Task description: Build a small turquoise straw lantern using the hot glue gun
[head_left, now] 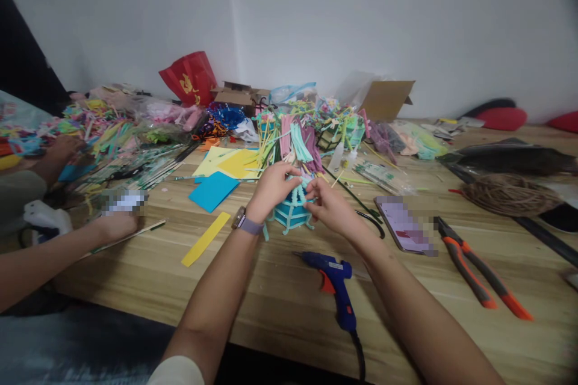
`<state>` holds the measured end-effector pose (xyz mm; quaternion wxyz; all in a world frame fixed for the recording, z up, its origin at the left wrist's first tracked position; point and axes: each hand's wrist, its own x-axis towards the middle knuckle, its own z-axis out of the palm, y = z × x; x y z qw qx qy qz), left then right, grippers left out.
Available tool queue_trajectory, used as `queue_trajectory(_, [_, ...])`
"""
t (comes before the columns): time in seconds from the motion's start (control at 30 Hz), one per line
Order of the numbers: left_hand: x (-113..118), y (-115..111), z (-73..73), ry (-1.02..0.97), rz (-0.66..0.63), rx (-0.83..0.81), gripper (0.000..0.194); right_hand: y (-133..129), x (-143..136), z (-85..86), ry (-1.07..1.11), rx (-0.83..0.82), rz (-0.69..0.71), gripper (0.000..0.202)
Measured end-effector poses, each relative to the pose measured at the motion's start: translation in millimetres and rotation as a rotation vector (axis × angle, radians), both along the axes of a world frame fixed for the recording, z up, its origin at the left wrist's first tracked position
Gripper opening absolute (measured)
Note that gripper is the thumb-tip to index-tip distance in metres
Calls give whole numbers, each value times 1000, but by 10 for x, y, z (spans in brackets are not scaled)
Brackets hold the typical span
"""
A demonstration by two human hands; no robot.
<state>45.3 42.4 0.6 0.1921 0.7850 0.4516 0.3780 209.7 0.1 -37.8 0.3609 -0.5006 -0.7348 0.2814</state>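
Note:
A teal and blue craft piece [292, 215] with pale mint strips along its edges stands on the wooden table in front of me. My left hand [276, 187], with a watch at the wrist, has its fingers closed at the top of the piece. From the other side my right hand [326, 204] touches the upper part with bent fingers; what lies between its fingertips is too small to make out. Bundles of mint [301, 141] and purple strips lie just behind. A blue glue gun [335, 286] rests nearer to me.
Orange-handled pliers [481, 274], a phone [403, 225] and coiled brown cord [510, 194] lie to the right. Blue [214, 190] and yellow [206, 239] paper sits left. Another person's hand [118, 227] holds a phone at the left. Craft materials and boxes line the back.

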Motion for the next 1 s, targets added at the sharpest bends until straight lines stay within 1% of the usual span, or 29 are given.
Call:
queue_trajectory(0.1, [-44,19,16,-16,-49,-45,16,18,46,3,25,-39,42,22])
queue_trajectory(0.3, [-145,57,45,-51,-44,-198,28,16,90,67,-32,-16,-13,23])
queue_trajectory(0.4, [-172,35,57,-28,-87,-151,24,-9,86,100,-8,-39,11,24])
queue_trajectory(0.5, [-178,12,58,25,-151,-82,23,-40,99,146,38,-78,70,23])
queue_trajectory(0.57, [-177,10,54,42,-178,-84,23,-74,133,218,38,-68,66,20])
queue_trajectory(0.67, [-183,27,51,36,-194,-93,21,-184,193,409,-17,14,-58,10])
queue_trajectory(0.73, [-194,42,51,29,-203,-88,21,-303,191,549,-113,102,-109,13])
queue_trajectory(0.77, [-200,49,50,26,-210,-84,21,-371,164,602,-166,119,-84,16])
queue_trajectory(0.8, [-206,54,49,25,-213,-79,21,-438,117,636,-215,98,-22,18])
queue_trajectory(0.87, [-213,57,44,30,-214,-72,21,-556,-31,634,-335,20,154,22])
queue_trajectory(0.93, [-211,49,37,39,-205,-64,21,-626,-223,550,-502,-8,304,24])
queue_trajectory(0.97, [-208,42,35,46,-199,-57,21,-638,-320,490,-575,-9,342,23])
queue_trajectory(1.0, [-204,35,33,52,-196,-52,21,-636,-410,426,-646,-4,347,22])
